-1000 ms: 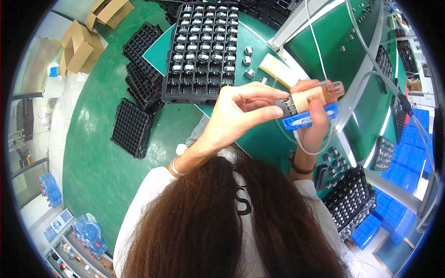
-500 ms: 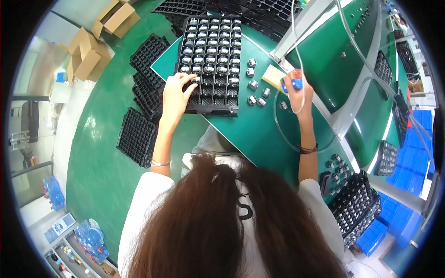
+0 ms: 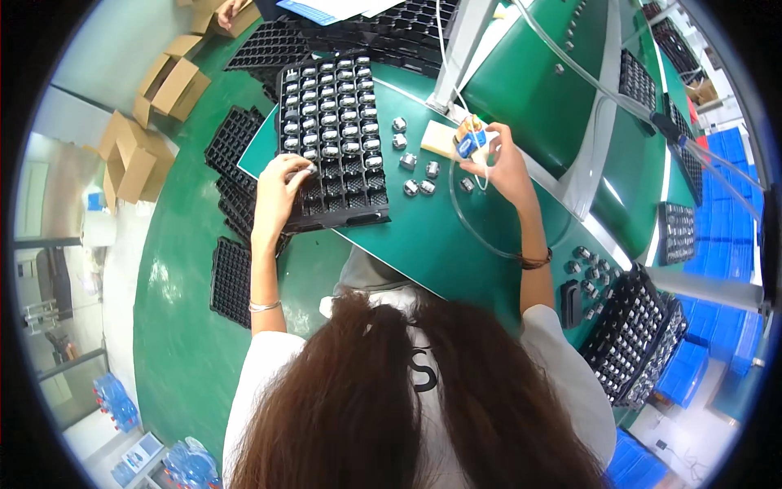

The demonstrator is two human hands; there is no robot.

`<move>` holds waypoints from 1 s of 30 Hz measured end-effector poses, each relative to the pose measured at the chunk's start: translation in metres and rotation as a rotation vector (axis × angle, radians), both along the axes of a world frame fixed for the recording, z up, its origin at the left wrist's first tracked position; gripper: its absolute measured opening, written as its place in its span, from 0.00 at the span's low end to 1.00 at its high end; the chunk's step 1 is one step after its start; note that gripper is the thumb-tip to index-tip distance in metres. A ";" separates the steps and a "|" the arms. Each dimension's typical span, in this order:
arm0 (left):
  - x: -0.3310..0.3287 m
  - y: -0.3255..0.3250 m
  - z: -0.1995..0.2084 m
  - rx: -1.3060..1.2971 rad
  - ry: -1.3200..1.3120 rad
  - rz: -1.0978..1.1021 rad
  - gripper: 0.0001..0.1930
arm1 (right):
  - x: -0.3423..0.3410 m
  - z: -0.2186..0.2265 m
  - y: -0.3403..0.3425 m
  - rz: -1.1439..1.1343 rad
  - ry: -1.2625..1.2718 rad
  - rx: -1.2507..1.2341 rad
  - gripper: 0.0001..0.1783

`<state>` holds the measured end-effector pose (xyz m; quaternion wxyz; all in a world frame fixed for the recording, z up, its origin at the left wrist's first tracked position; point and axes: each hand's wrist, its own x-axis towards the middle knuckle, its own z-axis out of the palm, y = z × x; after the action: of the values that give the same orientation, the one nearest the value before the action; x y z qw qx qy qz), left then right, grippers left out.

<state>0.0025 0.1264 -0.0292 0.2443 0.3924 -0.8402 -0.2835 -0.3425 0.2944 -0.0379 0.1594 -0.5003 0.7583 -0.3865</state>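
My left hand (image 3: pixel 279 194) is over the left side of a black compartment tray (image 3: pixel 358 213), thumb and forefinger closed on a small silver metal part (image 3: pixel 309 168). Silver parts fill the tray's far rows; several of the near pockets are bare. To the right, my right hand (image 3: pixel 507 167) grips a small blue-and-orange device (image 3: pixel 470 138) between thumb and fingers. A thin tube runs close by it, and its exact kind is unclear. Beside that hand lies a pale yellow block (image 3: pixel 440 138), with loose silver parts (image 3: pixel 408 160) between it and the tray.
Black trays are stacked on the floor at left (image 3: pixel 231 277) and beyond the table. A filled tray (image 3: pixel 627 330) stands at the lower right beside more loose parts. Clear tubing (image 3: pixel 460 213) loops over the green table. Another person's hand (image 3: pixel 230 12) shows near cardboard boxes (image 3: pixel 130 159).
The whole view has shifted, moving the tray leftward in the picture. My right hand's fingers have spread around the device, now more visible. Another person's hand has appeared at the far left.
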 end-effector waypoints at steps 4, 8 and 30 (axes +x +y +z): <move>0.003 0.000 0.006 0.489 0.407 -0.008 0.09 | -0.015 0.003 0.011 0.009 -0.162 0.114 0.36; -0.032 0.028 0.026 0.949 0.808 -0.017 0.11 | -0.001 -0.020 -0.015 0.001 -0.082 -0.240 0.33; -0.124 0.073 -0.015 1.209 0.907 0.015 0.18 | -0.168 -0.050 -0.043 -0.707 0.335 -0.256 0.23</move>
<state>-0.1214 0.1989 -0.0440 0.3104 0.3084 -0.3527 -0.8271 -0.5107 0.2512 -0.0874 -0.1723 -0.2805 0.8448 -0.4218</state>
